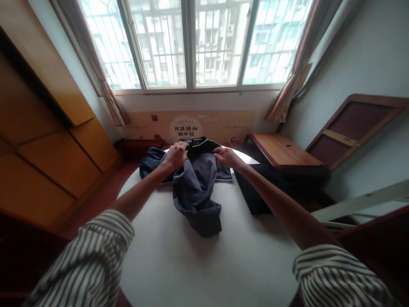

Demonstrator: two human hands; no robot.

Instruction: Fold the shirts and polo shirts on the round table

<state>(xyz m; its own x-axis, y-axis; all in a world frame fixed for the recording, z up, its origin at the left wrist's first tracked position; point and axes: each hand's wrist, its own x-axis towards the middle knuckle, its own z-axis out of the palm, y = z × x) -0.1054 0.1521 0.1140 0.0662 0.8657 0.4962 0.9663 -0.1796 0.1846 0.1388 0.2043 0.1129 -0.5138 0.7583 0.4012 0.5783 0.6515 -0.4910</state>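
Note:
A dark grey-blue garment [200,192] with thin white piping lies on a white table [204,264]. One crumpled part of it, like a sleeve, stretches over the table toward me. My left hand [177,154] is closed on the garment's upper left side, near its black inner part. On the opposite side, my right hand [227,157] pinches its upper right edge between thumb and fingers. Beside my left hand rests a bunched dark blue cloth [151,161]; I cannot tell whether it belongs to the same garment.
A black flat item [254,192] lies at the table's right side, partly behind my right forearm. Beyond stand a small wooden table [284,149] and a framed wooden panel [361,123] against the wall. Wooden cabinets [60,162] line the left. A printed board [220,123] stands below the window.

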